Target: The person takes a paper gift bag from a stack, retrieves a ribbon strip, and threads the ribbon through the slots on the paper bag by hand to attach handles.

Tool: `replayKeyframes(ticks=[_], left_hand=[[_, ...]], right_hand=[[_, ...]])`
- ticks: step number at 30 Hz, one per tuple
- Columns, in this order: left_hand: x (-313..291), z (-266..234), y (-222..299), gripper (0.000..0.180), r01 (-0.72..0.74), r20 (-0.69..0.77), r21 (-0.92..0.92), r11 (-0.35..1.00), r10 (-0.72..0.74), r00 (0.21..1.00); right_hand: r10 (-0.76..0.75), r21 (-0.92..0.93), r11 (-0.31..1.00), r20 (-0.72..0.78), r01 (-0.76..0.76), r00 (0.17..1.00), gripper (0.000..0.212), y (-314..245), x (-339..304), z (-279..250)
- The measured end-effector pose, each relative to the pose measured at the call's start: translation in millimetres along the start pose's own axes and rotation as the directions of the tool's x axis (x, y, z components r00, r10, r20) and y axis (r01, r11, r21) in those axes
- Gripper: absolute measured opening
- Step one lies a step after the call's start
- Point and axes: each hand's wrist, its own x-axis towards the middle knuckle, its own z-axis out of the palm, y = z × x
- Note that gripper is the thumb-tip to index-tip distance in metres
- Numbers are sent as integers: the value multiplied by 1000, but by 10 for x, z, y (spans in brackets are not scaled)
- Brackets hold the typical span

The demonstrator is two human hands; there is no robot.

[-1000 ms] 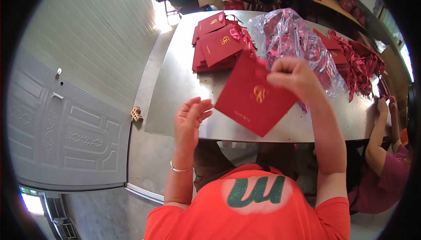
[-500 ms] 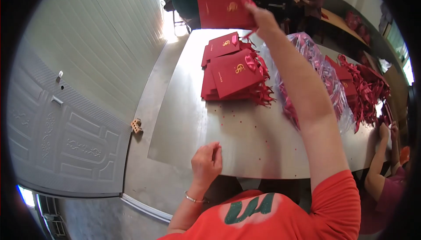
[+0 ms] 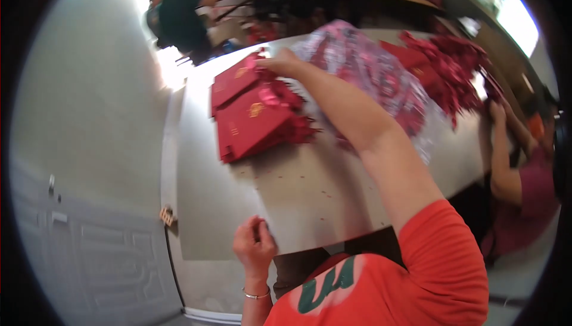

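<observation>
Two overlapping stacks of red paper gift bags, with gold marks and pink ribbon handles, lie on the metal table. My right hand (image 3: 280, 64) reaches over the far stack (image 3: 235, 79), its fingers closed at the ribbon end of the top bag; motion blur softens the grip. The near stack (image 3: 247, 125) lies just in front, its ribbons fanned out to the right. My left hand (image 3: 255, 242) hovers by the table's near edge, fingers curled in a loose fist with nothing visible in them. A bracelet circles that wrist.
A clear plastic sack (image 3: 369, 76) of red items sits right of the stacks. Beyond it lie more red bags with ribbons (image 3: 447, 70), where another person's hands (image 3: 500, 114) work. Small red bits dot the metal table (image 3: 286, 213). Other people sit farther back.
My right hand has lowered the red bag from the air onto the far stack. The whole view has turned, shifting the table leftward. My left hand stays curled near the table edge.
</observation>
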Motion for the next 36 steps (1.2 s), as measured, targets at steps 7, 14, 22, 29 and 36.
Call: replayKeyframes(ticks=[7, 14, 22, 29, 36], left_hand=[[-107, -131, -106, 15, 120, 27, 13, 993, -120, 992], [-92, -157, -122, 20, 40, 59, 75, 996, -44, 997], [467, 119, 480, 28, 33, 410, -85, 996, 4, 912], [909, 855, 714, 24, -190, 602, -194, 963, 269, 752], [956, 1184, 567, 12, -470, 431, -241, 849, 527, 732]], right_hand=[[-45, 143, 988, -129, 63, 991, 31, -618, -1142, -911], [6, -210, 966, -562, -150, 827, 24, 979, -2303, -2219], [40, -533, 786, -461, -313, 886, 46, 1650, -2226, -2229], [130, -755, 652, 16, -73, 991, 45, 1587, -1783, -2138], [-115, -860, 372, -417, -350, 902, 22, 1950, -2003, -2354]])
